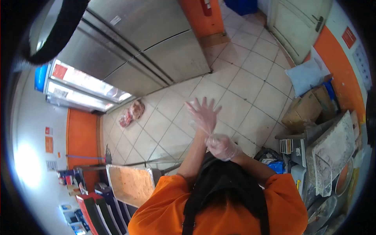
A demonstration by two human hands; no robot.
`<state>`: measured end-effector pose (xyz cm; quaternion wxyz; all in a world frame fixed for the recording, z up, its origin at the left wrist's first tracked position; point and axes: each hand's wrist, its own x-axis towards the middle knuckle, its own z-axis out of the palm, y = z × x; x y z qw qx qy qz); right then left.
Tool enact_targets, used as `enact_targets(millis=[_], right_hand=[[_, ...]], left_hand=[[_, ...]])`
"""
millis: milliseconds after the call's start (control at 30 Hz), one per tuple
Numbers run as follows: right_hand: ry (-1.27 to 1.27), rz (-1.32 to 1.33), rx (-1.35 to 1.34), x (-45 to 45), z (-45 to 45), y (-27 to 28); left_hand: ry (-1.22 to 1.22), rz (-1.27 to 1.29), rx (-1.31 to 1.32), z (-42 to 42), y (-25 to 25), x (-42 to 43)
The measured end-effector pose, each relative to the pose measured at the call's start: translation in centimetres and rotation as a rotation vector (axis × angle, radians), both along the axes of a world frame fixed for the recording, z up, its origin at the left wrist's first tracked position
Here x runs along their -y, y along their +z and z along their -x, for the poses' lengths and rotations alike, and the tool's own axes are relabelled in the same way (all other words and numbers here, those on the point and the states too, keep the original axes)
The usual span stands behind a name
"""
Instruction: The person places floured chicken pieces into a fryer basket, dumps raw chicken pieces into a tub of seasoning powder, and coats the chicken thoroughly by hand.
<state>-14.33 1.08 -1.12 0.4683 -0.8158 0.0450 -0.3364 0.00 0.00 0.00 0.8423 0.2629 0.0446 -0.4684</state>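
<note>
My left hand [204,114] is raised in front of my body with its fingers spread wide. A thin clear plastic glove covers it. My right hand [223,147], in a similar clear glove, is closed at my left wrist. Its fingers pinch the cuff of the left glove [204,126], and the film looks stretched there. Most of the right fingertips are hidden behind the hand.
Steel refrigerators [156,47] and a lit glass-door cooler [88,84] line the left side. Bagged stuff [131,113] lies on the tiled floor [250,84]. A tray [131,184] is at lower left. Cardboard boxes [307,109] and a dusty board [331,145] crowd the right.
</note>
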Motion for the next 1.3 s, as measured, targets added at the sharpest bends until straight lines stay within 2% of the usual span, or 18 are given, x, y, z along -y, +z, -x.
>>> enact_targets(millis=[67,100,133,167,200,233,400,567,633,733,867,967,1033,1067,1100,1200,1233,1300], right_hand=[[0.152,-0.037,-0.116,0.4,2.0,-0.3],[0.145,-0.445,-0.108,-0.6,-1.8,-0.4],[0.136,-0.817,-0.233,0.5,0.0,-0.7],[0.052,-1.212,-0.311,1.6,1.9,-0.9],[-0.040,-1.409,-0.271,2.4,3.6,-1.5],[-0.110,-1.451,-0.200,3.3,4.5,-1.8],[-0.315,-1.177,-0.032,3.1,11.0,0.5],[-0.419,-0.583,-0.059,2.6,14.6,7.0],[-0.535,-0.418,-0.083,3.1,14.0,9.1],[-1.040,-0.297,-0.285,4.4,10.5,12.1],[-2.171,-0.408,-0.544,9.6,3.6,14.3],[-2.170,-0.486,-0.545,14.6,1.1,14.1],[-2.320,-0.158,-0.347,18.6,-0.7,14.3],[-2.087,-0.378,-0.426,20.0,-0.7,15.2],[-1.826,-0.441,-0.447,22.2,-0.2,14.7],[-0.791,-0.640,-0.553,32.0,1.9,6.6],[-0.649,-0.709,-0.592,34.3,3.0,4.6],[-0.793,-0.758,-0.523,35.3,8.1,3.3]], left_hand=[[-0.052,0.236,-0.180,-0.4,0.2,2.0],[-0.193,0.281,0.055,-3.4,4.6,1.3],[-0.332,0.400,0.108,0.2,6.7,1.9],[-0.478,0.446,0.037,3.3,8.4,2.3],[-0.623,0.476,-0.055,6.5,9.4,1.9],[-0.777,0.483,-0.088,8.6,9.7,1.7],[-1.389,0.407,-0.304,14.3,8.4,-0.1],[-1.612,0.446,-0.049,13.1,0.1,0.8],[-1.667,0.446,-0.005,13.1,-0.5,2.2],[-1.705,0.471,0.004,13.4,0.2,5.3],[-1.727,0.516,-0.038,12.9,1.7,10.6],[-1.695,0.581,-0.123,11.5,3.6,15.6],[-1.657,0.654,-0.206,10.4,5.5,19.4],[-1.638,0.707,-0.259,9.9,6.7,21.5],[-1.630,0.741,-0.307,9.5,7.6,23.5],[-1.561,0.851,-0.461,8.5,10.7,29.4],[-1.553,0.852,-0.479,8.4,11.2,31.2],[-1.550,0.818,-0.469,8.8,11.1,34.9]])
